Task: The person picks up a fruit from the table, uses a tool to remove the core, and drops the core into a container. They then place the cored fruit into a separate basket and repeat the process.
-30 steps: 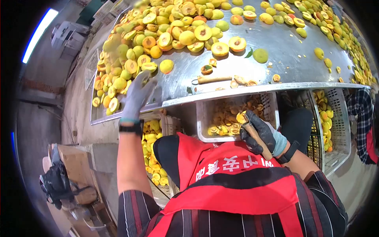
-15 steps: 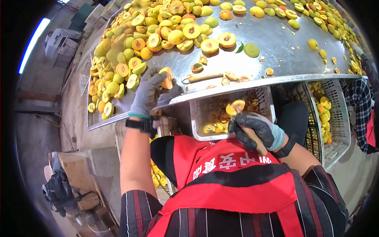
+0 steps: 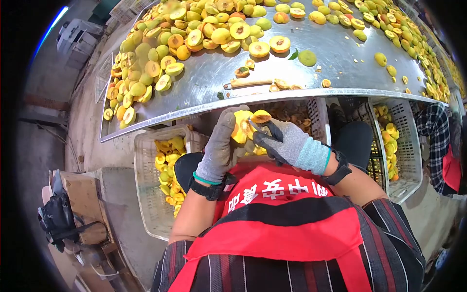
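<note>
My gloved left hand (image 3: pixel 221 146) is wrapped round a halved yellow fruit (image 3: pixel 240 127), above my red apron. Touching that half, my gloved right hand (image 3: pixel 287 143) is closed on the coring tool, whose handle is mostly hidden by the fingers. A small orange-yellow fruit piece (image 3: pixel 261 116) sits at the tool's tip. Beyond both hands lies the metal table (image 3: pixel 214 90), with a large heap of halved fruit (image 3: pixel 194 36) at its left. Another wooden-handled tool (image 3: pixel 250 83) rests near the table edge.
A crate of yellow fruit halves (image 3: pixel 141 194) stands at my left. The crate of scraps (image 3: pixel 318 119) under the table edge is partly hidden by my hands. More crates (image 3: pixel 411 146) stand at right, beside a person in a plaid sleeve (image 3: pixel 435 131).
My left hand picked up a fruit half from the table and brought it down to my right hand. My right hand moved left and up with the tool, meeting the half.
</note>
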Tool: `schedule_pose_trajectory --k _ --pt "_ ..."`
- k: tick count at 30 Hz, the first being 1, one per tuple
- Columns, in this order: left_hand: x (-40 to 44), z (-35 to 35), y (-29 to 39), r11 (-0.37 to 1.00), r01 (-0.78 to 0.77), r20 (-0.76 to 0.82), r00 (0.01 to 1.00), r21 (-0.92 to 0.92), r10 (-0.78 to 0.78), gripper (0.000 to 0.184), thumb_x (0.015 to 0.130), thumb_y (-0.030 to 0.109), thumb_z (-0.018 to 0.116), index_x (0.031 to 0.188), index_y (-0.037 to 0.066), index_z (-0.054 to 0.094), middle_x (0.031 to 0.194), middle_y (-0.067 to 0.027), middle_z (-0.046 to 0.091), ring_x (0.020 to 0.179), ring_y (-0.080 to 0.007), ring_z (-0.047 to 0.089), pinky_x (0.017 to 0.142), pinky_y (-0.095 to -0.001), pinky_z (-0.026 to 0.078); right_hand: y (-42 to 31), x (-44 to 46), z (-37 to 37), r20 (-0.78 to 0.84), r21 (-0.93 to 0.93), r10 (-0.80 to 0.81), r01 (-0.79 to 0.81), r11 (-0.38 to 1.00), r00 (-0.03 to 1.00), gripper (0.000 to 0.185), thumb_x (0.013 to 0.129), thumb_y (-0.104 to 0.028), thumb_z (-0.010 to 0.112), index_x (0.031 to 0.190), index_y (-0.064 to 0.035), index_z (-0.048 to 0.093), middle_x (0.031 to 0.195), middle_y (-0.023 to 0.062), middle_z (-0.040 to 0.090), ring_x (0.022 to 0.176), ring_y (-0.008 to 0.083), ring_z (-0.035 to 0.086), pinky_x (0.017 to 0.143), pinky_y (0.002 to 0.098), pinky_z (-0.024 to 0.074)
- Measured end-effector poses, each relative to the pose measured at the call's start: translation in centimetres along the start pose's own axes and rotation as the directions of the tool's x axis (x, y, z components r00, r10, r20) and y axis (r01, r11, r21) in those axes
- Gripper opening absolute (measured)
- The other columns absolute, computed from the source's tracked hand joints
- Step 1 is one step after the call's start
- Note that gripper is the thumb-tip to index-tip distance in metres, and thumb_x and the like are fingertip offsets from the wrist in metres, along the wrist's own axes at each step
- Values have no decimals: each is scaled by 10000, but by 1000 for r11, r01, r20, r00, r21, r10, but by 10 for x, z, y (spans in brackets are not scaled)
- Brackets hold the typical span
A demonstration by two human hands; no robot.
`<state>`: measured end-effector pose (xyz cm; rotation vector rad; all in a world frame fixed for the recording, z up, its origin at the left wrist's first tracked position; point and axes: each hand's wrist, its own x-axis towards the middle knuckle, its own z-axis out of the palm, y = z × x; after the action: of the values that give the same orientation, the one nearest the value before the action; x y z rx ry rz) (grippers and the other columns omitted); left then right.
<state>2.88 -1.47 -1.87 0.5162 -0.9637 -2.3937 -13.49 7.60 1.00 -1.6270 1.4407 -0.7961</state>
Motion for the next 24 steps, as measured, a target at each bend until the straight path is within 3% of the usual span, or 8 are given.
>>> schedule_pose_trajectory --k 6,8,9,12,14,16,18,24 --pt "2 4 -17 923 -217 -134 953 319 270 458 944 414 379 1179 31 469 1060 -99 562 857 -138 571 689 -252 499 7 -4 10 -44 51 27 -25 998 999 309 866 -283 520 1043 -29 520 898 245 554 847 391 557 743 444 447" --pt "1 4 -18 489 -244 36 918 837 396 445 956 396 351 1173 27 475 1042 -93 562 871 -134 561 745 -266 480 22 -5 26 -203 201 118 -77 977 972 313 855 -252 534 1040 0 510 848 243 572 796 420 551 716 449 448" --pt "3 9 -20 572 -301 15 893 763 449 433 961 379 350 1165 21 480 1018 -88 563 896 -126 549 784 -269 462 27 -5 30 -236 222 97 -44 974 967 292 857 -215 533 1037 14 505 763 197 590 697 359 583 653 417 462" --pt "7 20 -23 351 -393 83 758 850 647 178 912 161 473 926 18 580 874 -65 552 833 -138 513 715 -288 444 0 -11 14 177 646 397 -411 644 901 220 876 -183 518 1000 -1 513 696 91 575 622 149 564 564 302 450" --pt "0 39 -18 768 -366 -132 857 526 499 137 894 141 510 920 23 575 770 -14 531 649 -69 483 597 -228 442 3 -10 22 2 458 308 -275 846 951 218 865 -180 529 988 -1 505 705 106 580 600 182 565 553 314 451" --pt "-1 34 -17 737 -240 -109 914 632 392 305 921 245 443 1046 -6 564 821 -45 569 761 -97 526 684 -235 443 16 -12 31 -258 -8 -99 101 995 961 226 832 -144 549 999 -2 491 741 152 602 689 278 611 610 354 469" --pt "0 29 -13 688 -214 -130 902 694 412 278 901 219 461 978 -14 593 812 -36 569 754 -82 516 676 -225 436 10 -12 26 -162 -144 0 -24 989 987 211 828 -124 547 992 -2 492 783 157 612 752 295 615 651 348 471" --pt "7 11 6 668 84 -93 995 739 -22 277 856 248 524 876 -2 641 756 -38 606 701 -93 530 653 -259 447 6 -16 24 -46 93 -7 11 996 999 234 821 -112 561 1007 13 490 788 143 617 737 294 613 662 357 481"
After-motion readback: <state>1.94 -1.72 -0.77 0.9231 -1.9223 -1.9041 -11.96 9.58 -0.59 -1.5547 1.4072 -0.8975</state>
